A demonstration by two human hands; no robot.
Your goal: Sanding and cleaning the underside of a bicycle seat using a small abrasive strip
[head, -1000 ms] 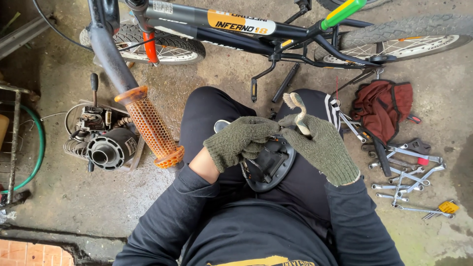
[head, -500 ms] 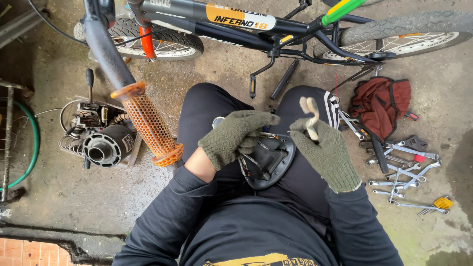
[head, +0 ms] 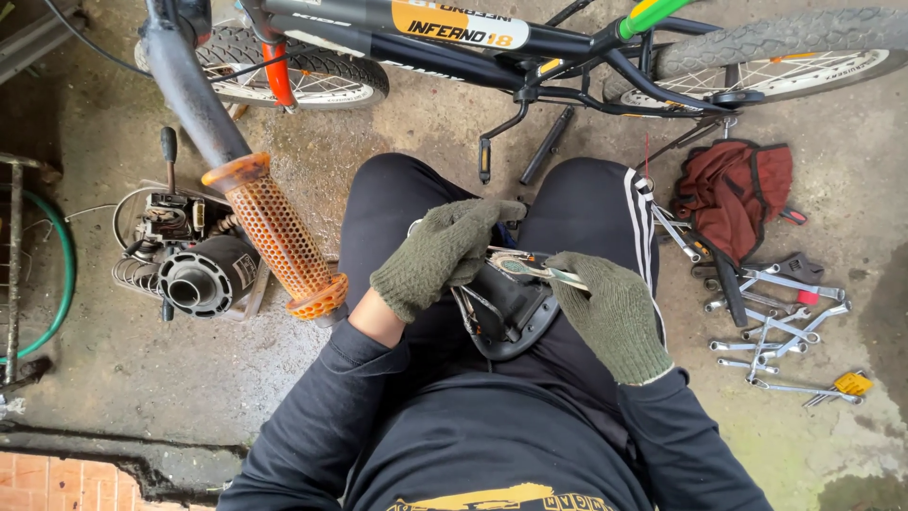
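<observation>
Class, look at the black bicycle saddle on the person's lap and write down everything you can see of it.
The bicycle saddle is black and looks like moulded plastic. It lies upside down on the person's lap, between the thighs, with its metal rails and clamp facing up. The gloved left hand grips its far end. The gloved right hand holds a metal spanner against the clamp fittings. Its padded top is hidden.

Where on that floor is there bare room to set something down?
Bare concrete lies between the small engine and the person's left sleeve, and between the wrenches and the right sleeve. It is crowded around the red bag and under the bicycle.
</observation>
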